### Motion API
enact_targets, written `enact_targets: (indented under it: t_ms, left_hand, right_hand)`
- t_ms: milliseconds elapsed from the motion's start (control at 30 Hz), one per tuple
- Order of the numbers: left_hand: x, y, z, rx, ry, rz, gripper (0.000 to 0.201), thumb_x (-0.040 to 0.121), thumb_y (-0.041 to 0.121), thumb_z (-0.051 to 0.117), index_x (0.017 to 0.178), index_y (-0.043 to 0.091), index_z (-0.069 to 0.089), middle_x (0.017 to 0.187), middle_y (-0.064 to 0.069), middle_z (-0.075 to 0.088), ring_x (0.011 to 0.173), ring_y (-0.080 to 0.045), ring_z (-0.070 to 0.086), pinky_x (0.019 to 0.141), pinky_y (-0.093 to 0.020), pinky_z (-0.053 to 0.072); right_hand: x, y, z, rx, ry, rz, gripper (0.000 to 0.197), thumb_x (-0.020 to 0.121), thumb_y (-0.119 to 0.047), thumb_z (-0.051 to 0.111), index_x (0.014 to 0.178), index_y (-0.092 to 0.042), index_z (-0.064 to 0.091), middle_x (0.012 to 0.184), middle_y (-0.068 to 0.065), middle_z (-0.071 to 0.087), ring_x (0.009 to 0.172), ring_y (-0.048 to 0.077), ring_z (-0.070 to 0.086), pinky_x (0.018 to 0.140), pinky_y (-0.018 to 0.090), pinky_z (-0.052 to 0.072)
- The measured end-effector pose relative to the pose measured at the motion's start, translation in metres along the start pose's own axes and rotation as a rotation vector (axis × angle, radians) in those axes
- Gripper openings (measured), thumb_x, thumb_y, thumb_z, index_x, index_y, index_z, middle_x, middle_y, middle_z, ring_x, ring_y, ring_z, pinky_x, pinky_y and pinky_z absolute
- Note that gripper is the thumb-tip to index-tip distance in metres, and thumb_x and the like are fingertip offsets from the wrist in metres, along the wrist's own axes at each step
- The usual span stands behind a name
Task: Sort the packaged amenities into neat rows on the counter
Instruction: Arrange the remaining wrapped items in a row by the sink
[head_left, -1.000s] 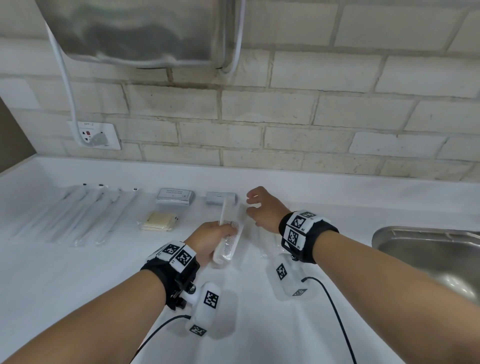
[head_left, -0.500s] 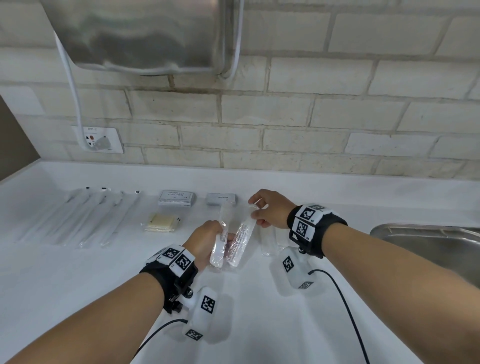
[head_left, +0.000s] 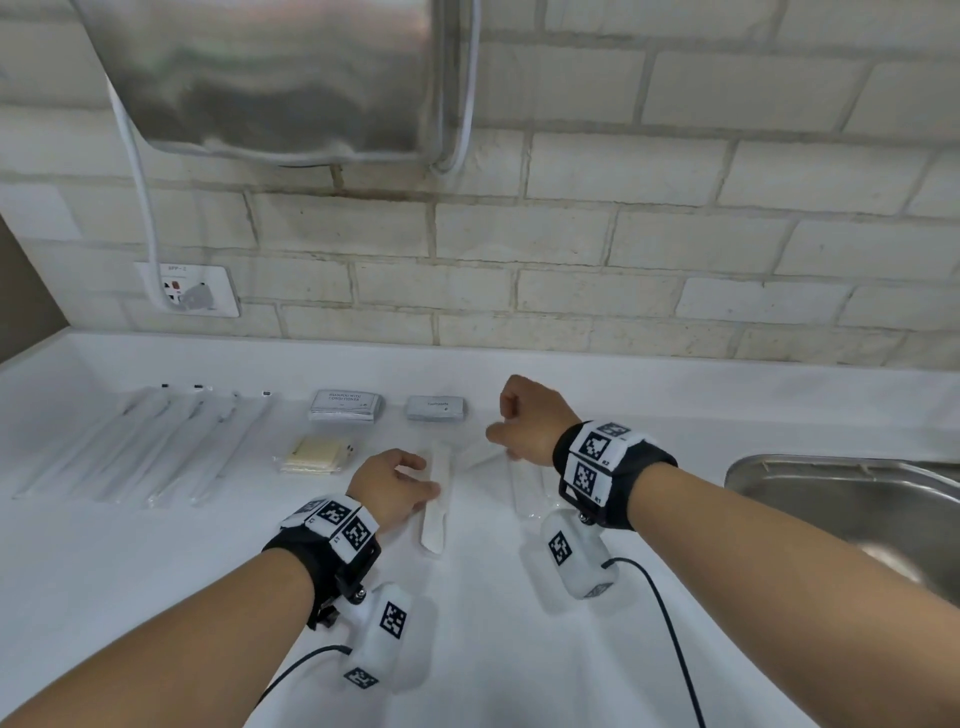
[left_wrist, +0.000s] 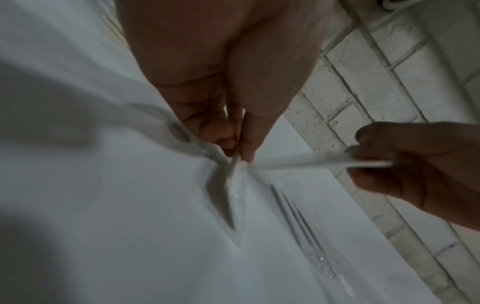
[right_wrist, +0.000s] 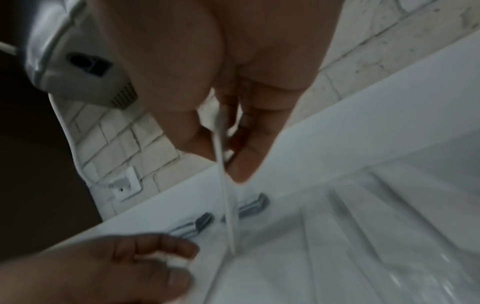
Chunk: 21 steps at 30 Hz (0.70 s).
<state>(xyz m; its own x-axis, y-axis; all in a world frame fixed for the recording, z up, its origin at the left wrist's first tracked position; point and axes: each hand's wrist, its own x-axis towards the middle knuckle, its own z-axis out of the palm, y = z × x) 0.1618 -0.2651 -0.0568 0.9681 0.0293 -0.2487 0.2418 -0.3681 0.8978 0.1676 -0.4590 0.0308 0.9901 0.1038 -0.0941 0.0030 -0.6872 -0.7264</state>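
Hands first: our left hand (head_left: 393, 486) lies low on the white counter (head_left: 156, 571), thumb and fingers pinched on the near edge of a long clear-wrapped white comb packet (head_left: 436, 499) that rests flat on the surface, its length running away from us. The left wrist view shows those fingertips (left_wrist: 246, 148) closed together on the wrapper's edge. Our right hand (head_left: 530, 418) is raised a little above the counter, fingers curled and pinching the end of a second clear-wrapped comb packet (head_left: 485, 457), which slants down from that grip toward the first one; the right wrist view shows it edge-on as a thin white strip (right_wrist: 224, 197) hanging from between thumb and fingers. A third clear packet (head_left: 524, 486) lies flat just beside our right wrist; what it contains we cannot tell.

Further left, a row of long clear-sleeved toothbrush packets (head_left: 150, 447) lies side by side. Beside them, toward the wall, sit a grey rectangular sachet stack printed with dark lettering (head_left: 345, 406) and a smaller grey sachet (head_left: 435, 408), well apart from each other. A pale yellow flat packet (head_left: 317, 454) lies in front of the larger grey stack. To the right, the rim of a stainless steel sink (head_left: 831, 467) meets the counter. A white wall socket (head_left: 187, 290) sits on the brick wall above.
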Motion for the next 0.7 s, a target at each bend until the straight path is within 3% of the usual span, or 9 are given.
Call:
enact_targets:
  t_ms: [100, 200, 300, 367, 467, 500, 600, 700]
  left_hand:
    - [0.000, 0.001, 0.000, 0.011, -0.010, -0.024, 0.029, 0.078, 0.006, 0.075, 0.102, 0.009, 0.059, 0.069, -0.013, 0.064, 0.048, -0.021, 0.055, 0.051, -0.029, 0.052]
    - [0.001, 0.003, 0.002, 0.023, -0.018, -0.026, 0.031, 0.078, 0.002, 0.074, 0.102, 0.010, 0.057, 0.068, -0.013, 0.063, 0.047, -0.021, 0.058, 0.053, -0.031, 0.055]
    - [0.001, 0.003, 0.005, 0.107, -0.018, 0.005, 0.030, 0.077, 0.004, 0.073, 0.102, 0.011, 0.057, 0.066, -0.010, 0.064, 0.048, -0.021, 0.061, 0.050, -0.028, 0.055]
    - [0.001, 0.004, 0.007, 0.146, -0.023, 0.014, 0.030, 0.077, 0.006, 0.074, 0.101, 0.012, 0.057, 0.069, -0.009, 0.064, 0.050, -0.021, 0.063, 0.052, -0.028, 0.057]
    - [0.001, 0.005, 0.009, 0.201, -0.022, 0.026, 0.029, 0.077, 0.012, 0.075, 0.101, 0.015, 0.059, 0.074, -0.006, 0.060, 0.052, -0.018, 0.059, 0.047, -0.022, 0.051]
    - [0.002, 0.005, 0.010, 0.266, -0.009, 0.058, 0.029, 0.077, 0.016, 0.076, 0.101, 0.017, 0.059, 0.077, -0.004, 0.060, 0.058, -0.017, 0.059, 0.051, -0.020, 0.048]
    - [0.003, 0.005, 0.008, 0.403, 0.024, 0.163, 0.025, 0.078, 0.024, 0.074, 0.101, 0.021, 0.064, 0.084, 0.002, 0.058, 0.082, -0.018, 0.059, 0.075, -0.025, 0.047]
    - [0.003, 0.006, 0.006, 0.506, -0.040, 0.225, 0.025, 0.082, 0.021, 0.069, 0.107, 0.021, 0.068, 0.106, -0.001, 0.060, 0.100, -0.020, 0.061, 0.088, -0.025, 0.046]
  right_hand:
    - [-0.012, 0.005, 0.011, -0.095, -0.136, 0.147, 0.029, 0.082, -0.017, 0.061, 0.105, -0.014, 0.044, 0.094, 0.010, 0.063, 0.059, 0.023, 0.067, 0.054, 0.027, 0.052]
    - [-0.015, 0.010, 0.022, -0.153, -0.280, 0.207, 0.031, 0.082, -0.012, 0.060, 0.111, -0.003, 0.053, 0.089, 0.016, 0.071, 0.064, 0.028, 0.069, 0.070, 0.037, 0.061]
    - [-0.015, 0.013, 0.032, -0.230, -0.431, 0.241, 0.036, 0.088, -0.022, 0.061, 0.107, 0.008, 0.064, 0.096, 0.019, 0.074, 0.078, 0.028, 0.070, 0.085, 0.042, 0.058]
    - [-0.014, 0.016, 0.037, -0.267, -0.481, 0.260, 0.035, 0.090, -0.030, 0.060, 0.094, 0.004, 0.070, 0.096, 0.016, 0.075, 0.073, 0.023, 0.066, 0.087, 0.039, 0.057]
    - [-0.012, 0.018, 0.041, -0.431, -0.400, 0.218, 0.033, 0.084, -0.037, 0.065, 0.067, -0.009, 0.066, 0.068, 0.004, 0.071, 0.055, 0.016, 0.059, 0.074, 0.031, 0.056]
    - [-0.013, 0.019, 0.040, -0.503, -0.339, 0.174, 0.030, 0.081, -0.037, 0.067, 0.067, -0.011, 0.062, 0.065, 0.002, 0.065, 0.054, 0.015, 0.056, 0.070, 0.029, 0.054]
    - [-0.012, 0.023, 0.038, -0.544, -0.182, 0.042, 0.023, 0.079, -0.029, 0.066, 0.094, -0.014, 0.057, 0.087, 0.000, 0.059, 0.073, 0.020, 0.058, 0.070, 0.031, 0.052]
    - [-0.009, 0.025, 0.039, -0.527, -0.203, -0.051, 0.027, 0.077, -0.022, 0.065, 0.102, -0.019, 0.055, 0.103, 0.000, 0.057, 0.092, 0.022, 0.059, 0.079, 0.035, 0.053]
